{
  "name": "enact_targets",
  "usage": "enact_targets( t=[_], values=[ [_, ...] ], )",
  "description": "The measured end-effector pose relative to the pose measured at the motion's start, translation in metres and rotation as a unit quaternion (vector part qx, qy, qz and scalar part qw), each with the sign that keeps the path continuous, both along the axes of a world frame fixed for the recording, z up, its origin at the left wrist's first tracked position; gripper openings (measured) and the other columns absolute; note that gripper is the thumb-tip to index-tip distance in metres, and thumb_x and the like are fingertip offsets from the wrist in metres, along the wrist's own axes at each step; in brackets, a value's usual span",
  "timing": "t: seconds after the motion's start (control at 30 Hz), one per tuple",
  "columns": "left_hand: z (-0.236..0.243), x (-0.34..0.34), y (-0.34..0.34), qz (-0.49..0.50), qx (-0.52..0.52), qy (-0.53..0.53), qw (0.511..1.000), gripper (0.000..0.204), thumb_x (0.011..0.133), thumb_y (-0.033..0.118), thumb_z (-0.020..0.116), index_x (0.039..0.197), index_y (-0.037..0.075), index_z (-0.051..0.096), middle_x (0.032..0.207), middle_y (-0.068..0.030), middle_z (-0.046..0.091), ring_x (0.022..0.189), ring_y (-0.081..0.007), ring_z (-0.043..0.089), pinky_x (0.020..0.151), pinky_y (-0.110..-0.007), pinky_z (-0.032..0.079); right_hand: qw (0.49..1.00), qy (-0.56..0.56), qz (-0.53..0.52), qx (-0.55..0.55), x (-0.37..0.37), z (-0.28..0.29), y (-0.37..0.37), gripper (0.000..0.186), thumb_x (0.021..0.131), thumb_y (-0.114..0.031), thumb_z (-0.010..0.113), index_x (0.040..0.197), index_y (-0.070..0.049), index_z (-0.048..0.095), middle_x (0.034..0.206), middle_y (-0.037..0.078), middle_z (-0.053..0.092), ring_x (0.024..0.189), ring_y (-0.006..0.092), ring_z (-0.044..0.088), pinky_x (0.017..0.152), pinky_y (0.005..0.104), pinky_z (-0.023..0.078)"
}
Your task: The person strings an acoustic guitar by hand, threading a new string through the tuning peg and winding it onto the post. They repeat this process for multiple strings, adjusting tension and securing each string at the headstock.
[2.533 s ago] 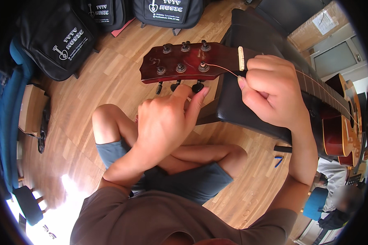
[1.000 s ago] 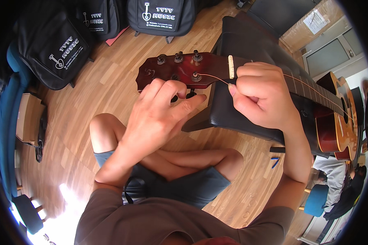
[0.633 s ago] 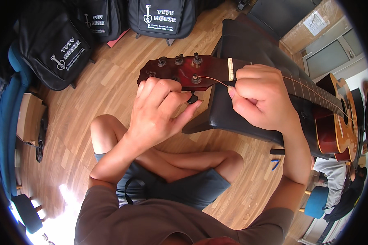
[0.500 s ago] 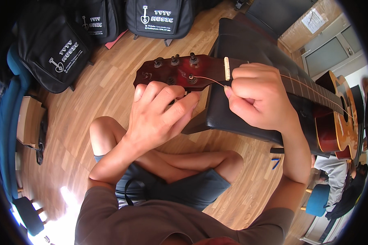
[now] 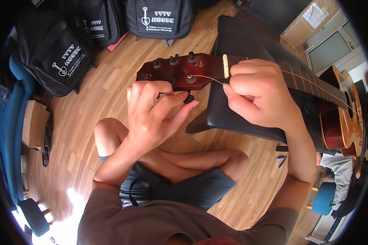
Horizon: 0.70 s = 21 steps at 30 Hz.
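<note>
Black padded surface (image 5: 243, 43) under the neck of the guitar (image 5: 315, 87); contact hidden. Long axis left-right, body dropping away right. Headstock (image 5: 171, 70) points left, past the surface's edge. Right hand (image 5: 261, 92) curled, pinching copper-coloured string (image 5: 212, 78). Left hand (image 5: 148, 110): forefinger on black tuning key (image 5: 188, 99), thumb close below; can't tell if pinched. String already at near-side post (image 5: 189, 79); slack likely remains. Three far-side posts (image 5: 174, 61) appear bare.
</note>
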<state>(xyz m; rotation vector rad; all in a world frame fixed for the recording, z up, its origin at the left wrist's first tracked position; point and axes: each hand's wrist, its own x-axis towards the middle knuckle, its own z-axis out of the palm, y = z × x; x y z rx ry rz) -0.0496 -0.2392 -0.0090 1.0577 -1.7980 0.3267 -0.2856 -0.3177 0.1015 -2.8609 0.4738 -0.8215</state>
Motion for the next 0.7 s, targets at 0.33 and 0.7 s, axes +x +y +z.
enact_targets(
  t=[0.33, 0.7],
  values=[
    [0.003, -0.006, -0.001, -0.014, -0.015, -0.034, 0.999, 0.037, 0.073, 0.002, 0.088, 0.107, 0.015, 0.079, 0.100, -0.0008, 0.067, 0.089, -0.0223, 0.061, 0.077, -0.035, 0.042, 1.000, -0.005, 0.000, -0.017, 0.000, -0.001, -0.001, 0.032, 0.072, -0.003, 0.072, 0.062, -0.006, 0.042, 0.061, 0.009, 0.042, 0.056, 0.0316, 0.047, 0.052, 0.0427, 0.037],
    [0.017, -0.006, -0.004, -0.036, 0.025, 0.112, 0.993, 0.032, 0.080, 0.005, 0.085, 0.111, 0.009, 0.077, 0.104, -0.0044, 0.072, 0.097, -0.0252, 0.064, 0.086, -0.038, 0.046, 1.000, -0.010, -0.004, -0.016, -0.002, -0.003, -0.002, 0.030, 0.070, -0.004, 0.071, 0.061, -0.006, 0.042, 0.061, 0.009, 0.043, 0.057, 0.0312, 0.048, 0.051, 0.0429, 0.037]
  ],
)
